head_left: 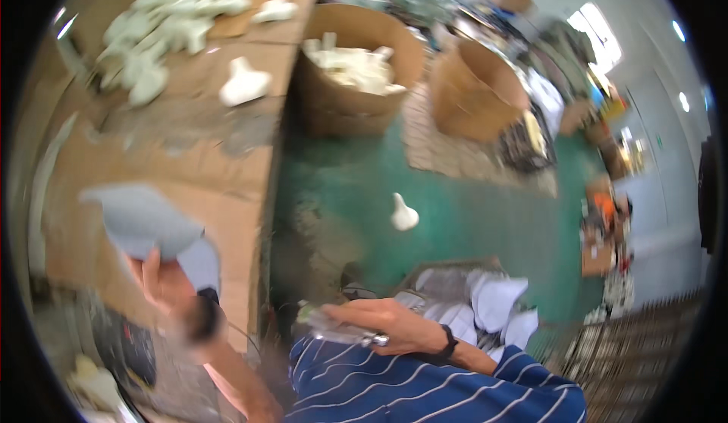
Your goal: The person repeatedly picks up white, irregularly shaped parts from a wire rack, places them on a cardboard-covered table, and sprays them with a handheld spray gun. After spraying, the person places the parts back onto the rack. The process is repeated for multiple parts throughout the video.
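Observation:
My left hand (168, 280) is closed on a curved grey saddle-shaped cover piece (148, 218), held up over the brown workbench (241, 230). Beside the fingers shows a paler grey piece (200, 264); whether it is in the hand or lies on the bench, I cannot tell. In front of my striped shirt, my right hand (398, 326) is wrapped round a silvery hand tool (337, 330) with a greenish end, its kind blurred. Farther up the bench rests a cream bicycle-saddle-shaped foam pad (245, 83).
Several more foam pads (182, 10) are heaped at the bench's far left. Beyond its right edge stand a cardboard bin (356, 112) of cream pieces and another bin (470, 93). One pad (404, 214) lies on the green floor; a box of pale grey pieces (493, 302) stands near my right arm.

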Demonstrator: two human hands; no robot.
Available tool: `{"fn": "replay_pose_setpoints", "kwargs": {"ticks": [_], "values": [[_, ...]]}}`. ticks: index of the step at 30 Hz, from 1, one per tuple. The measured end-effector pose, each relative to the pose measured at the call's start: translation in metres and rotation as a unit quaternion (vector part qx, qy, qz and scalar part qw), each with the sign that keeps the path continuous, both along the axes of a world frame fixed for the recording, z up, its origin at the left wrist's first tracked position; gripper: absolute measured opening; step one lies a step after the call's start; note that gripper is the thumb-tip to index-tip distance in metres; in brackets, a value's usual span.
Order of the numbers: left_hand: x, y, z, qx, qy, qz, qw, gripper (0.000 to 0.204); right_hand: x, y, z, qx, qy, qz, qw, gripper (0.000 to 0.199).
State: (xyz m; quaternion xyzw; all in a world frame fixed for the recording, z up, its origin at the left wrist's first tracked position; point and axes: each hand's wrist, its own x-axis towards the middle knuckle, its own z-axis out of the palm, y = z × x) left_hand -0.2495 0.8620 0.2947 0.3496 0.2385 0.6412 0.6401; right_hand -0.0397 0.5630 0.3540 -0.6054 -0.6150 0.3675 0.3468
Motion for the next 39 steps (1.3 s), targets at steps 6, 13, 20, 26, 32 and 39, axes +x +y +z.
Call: {"fn": "replay_pose_setpoints", "kwargs": {"ticks": [6, 13, 20, 26, 32, 39], "values": [[0.119, -0.052, -0.099, -0.245, -0.028, -0.236, 0.940, 0.067, 0.042, -0.075, -0.028, 0.115, 0.064, -0.153, 0.979, 0.084], [0.272, -0.130, -0.169, -0.358, 0.077, -0.491, 0.790, 0.048, 0.070, -0.152, -0.028, 0.170, 0.068, -0.360, 0.915, 0.084], [0.421, -0.338, -0.103, -0.307, 0.111, -0.735, 0.595, 0.058, 0.075, -0.228, -0.034, 0.220, 0.101, -0.533, 0.811, 0.082], [0.437, -0.489, -0.059, -0.335, 0.086, -0.850, 0.397, 0.063, 0.046, -0.269, -0.014, 0.222, 0.114, -0.575, 0.780, 0.091], [0.398, -0.560, -0.145, -0.107, 0.200, -0.928, 0.295, 0.059, 0.023, -0.269, -0.033, 0.171, 0.082, -0.629, 0.754, 0.098], [0.376, -0.540, -0.264, 0.046, 0.517, -0.819, 0.243, 0.051, 0.030, -0.274, -0.034, 0.131, 0.112, -0.637, 0.751, 0.095]]}}
